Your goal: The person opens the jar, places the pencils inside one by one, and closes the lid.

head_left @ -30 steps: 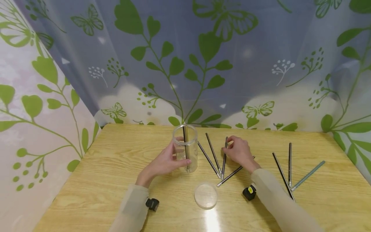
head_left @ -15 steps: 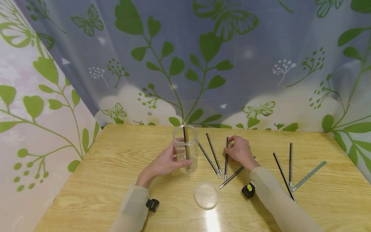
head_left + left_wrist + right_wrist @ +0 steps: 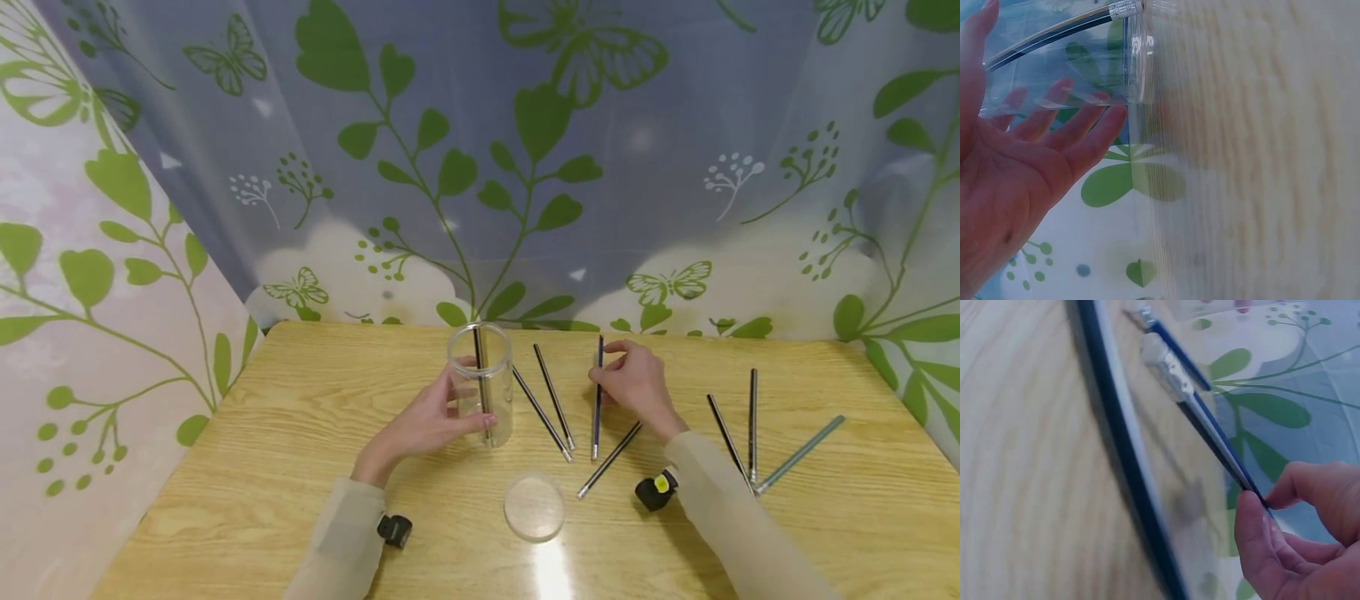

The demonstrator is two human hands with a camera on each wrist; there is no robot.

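My left hand point(image 3: 431, 421) grips a clear cylindrical jar point(image 3: 501, 400) that stands upright on the table, thumb in front and fingers behind. Inside the jar leans a dark pencil, its eraser end down at the base in the left wrist view point(image 3: 1060, 30). To the right of the jar, my right hand point(image 3: 633, 379) pinches a dark pencil point(image 3: 597, 417) between thumb and fingertips. In the right wrist view that held pencil point(image 3: 1210, 434) is lifted off the wood, its white eraser end pointing away from the hand. Two dark pencils point(image 3: 553, 396) lie between jar and right hand.
A round clear lid point(image 3: 533, 507) lies in front of the jar. Another dark pencil point(image 3: 609, 461) lies below the right hand. Further right are two dark pencils point(image 3: 753, 425) and a teal one point(image 3: 801, 454). A patterned curtain point(image 3: 480, 167) hangs behind the wooden table point(image 3: 300, 383).
My right hand has picked its pencil up off the table and moved slightly right. The pencil lying below it has shifted a little toward the front. The left hand and jar stay put.
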